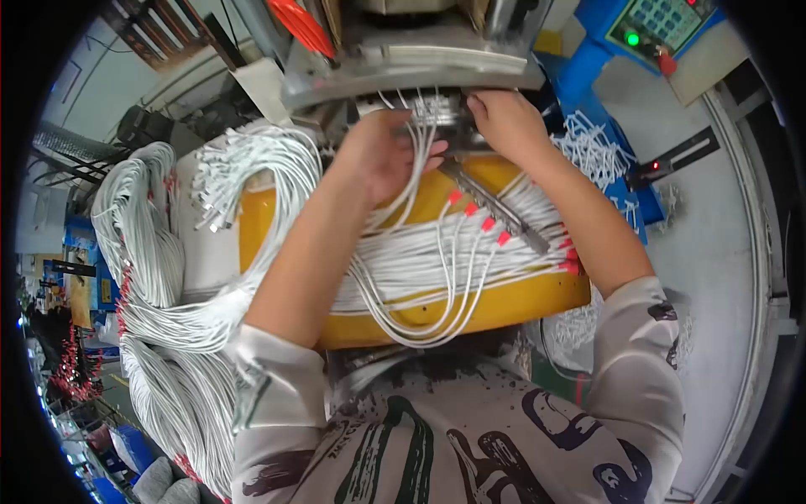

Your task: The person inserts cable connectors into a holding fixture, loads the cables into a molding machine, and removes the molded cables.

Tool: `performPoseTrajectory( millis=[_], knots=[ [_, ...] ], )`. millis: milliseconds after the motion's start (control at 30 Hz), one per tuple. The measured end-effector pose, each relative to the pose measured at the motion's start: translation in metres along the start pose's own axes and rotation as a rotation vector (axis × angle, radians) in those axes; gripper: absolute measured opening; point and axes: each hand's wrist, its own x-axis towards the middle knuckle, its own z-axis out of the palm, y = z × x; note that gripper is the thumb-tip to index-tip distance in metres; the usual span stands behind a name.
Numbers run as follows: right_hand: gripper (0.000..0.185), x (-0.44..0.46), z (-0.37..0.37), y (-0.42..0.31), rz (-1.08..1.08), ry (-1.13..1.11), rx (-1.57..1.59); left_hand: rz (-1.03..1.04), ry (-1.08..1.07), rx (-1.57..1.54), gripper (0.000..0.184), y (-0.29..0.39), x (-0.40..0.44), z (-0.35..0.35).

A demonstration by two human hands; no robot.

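My left hand (pixel 378 158) is closed round a few white cables (pixel 417 172), which run up into a metal mould (pixel 432 109) under the press. My right hand (pixel 507 120) is at the mould's right side with its fingers curled; what they grip, if anything, is hidden. Just below the hands, a narrow metal bar (pixel 512 218) lies slanted across the yellow table (pixel 554 294). Several cable ends with red tips (pixel 471 210) sit along this bar, their white leads looping toward me. More white cables (pixel 395 260) lie stretched across the table beneath them.
The press's metal plate (pixel 411 77) overhangs both hands. Coiled cable bundles (pixel 138 227) hang at the left, and another bundle (pixel 277 168) curves over the table's left end. White plastic scraps (pixel 592 147) are piled at the right. A control panel (pixel 659 29) shows a green light.
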Motion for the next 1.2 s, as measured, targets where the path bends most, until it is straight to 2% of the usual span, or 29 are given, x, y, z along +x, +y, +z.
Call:
performPoseTrajectory(
  millis=[33,67,100,133,200,233,367,433,467,533,633,833,933,1033,1100,1167,1200],
  knots=[
    [0.028,0.021,0.025,0.011,0.106,0.060,-0.056,-0.037,-0.099,-0.083,0.036,-0.002,0.024,-0.004],
    [0.027,0.045,0.044,0.029,-0.001,0.124,-0.062,-0.081,-0.198,-0.165,0.030,-0.007,0.046,-0.012],
    [0.027,0.064,0.058,0.044,-0.106,0.189,-0.070,-0.064,-0.204,-0.156,0.030,-0.010,0.059,-0.017],
    [0.027,0.072,0.064,0.047,-0.109,0.205,-0.071,0.023,-0.181,-0.100,0.026,-0.015,0.069,-0.021],
    [0.028,0.083,0.075,0.051,0.146,0.130,0.627,0.188,-0.132,0.007,0.017,-0.022,0.076,-0.025],
    [0.029,0.088,0.079,0.052,0.272,0.083,0.976,0.195,-0.135,0.012,0.017,-0.020,0.074,-0.024],
    [0.030,0.067,0.075,0.037,0.343,0.107,1.069,0.314,-0.115,0.053,0.012,-0.013,0.038,-0.014],
    [0.031,0.052,0.035,0.019,0.729,-0.147,1.101,0.077,-0.122,-0.007,0.016,-0.020,0.003,-0.012],
    [0.033,0.034,0.017,0.010,0.658,-0.203,1.069,0.077,-0.128,-0.008,0.016,-0.023,-0.015,-0.009],
    [0.036,0.007,0.005,0.003,0.595,-0.267,1.028,-0.109,-0.114,0.050,0.022,-0.035,-0.047,-0.005],
    [0.044,-0.019,0.006,-0.006,0.288,-0.159,0.449,-0.080,-0.072,0.022,0.024,-0.067,-0.064,-0.021],
    [0.051,-0.038,-0.005,-0.041,0.186,-0.068,0.318,-0.073,-0.093,0.059,0.026,-0.071,-0.104,-0.045],
    [0.052,-0.032,-0.004,-0.046,0.152,-0.020,0.324,-0.060,-0.118,-0.100,0.026,-0.073,-0.105,-0.056],
    [0.044,-0.026,0.001,-0.033,0.309,-0.034,0.271,-0.107,-0.176,-0.052,0.026,-0.064,-0.142,-0.048],
    [0.041,-0.024,-0.006,-0.031,0.259,-0.116,0.200,-0.129,-0.214,-0.028,0.026,-0.051,-0.152,-0.054],
    [0.035,-0.026,-0.014,-0.033,0.175,-0.286,0.068,0.155,-0.360,0.563,0.022,-0.021,-0.162,-0.092],
    [0.035,-0.027,-0.010,-0.035,0.178,-0.289,0.074,0.306,-0.402,0.444,0.022,-0.011,-0.157,-0.118]
  ],
)
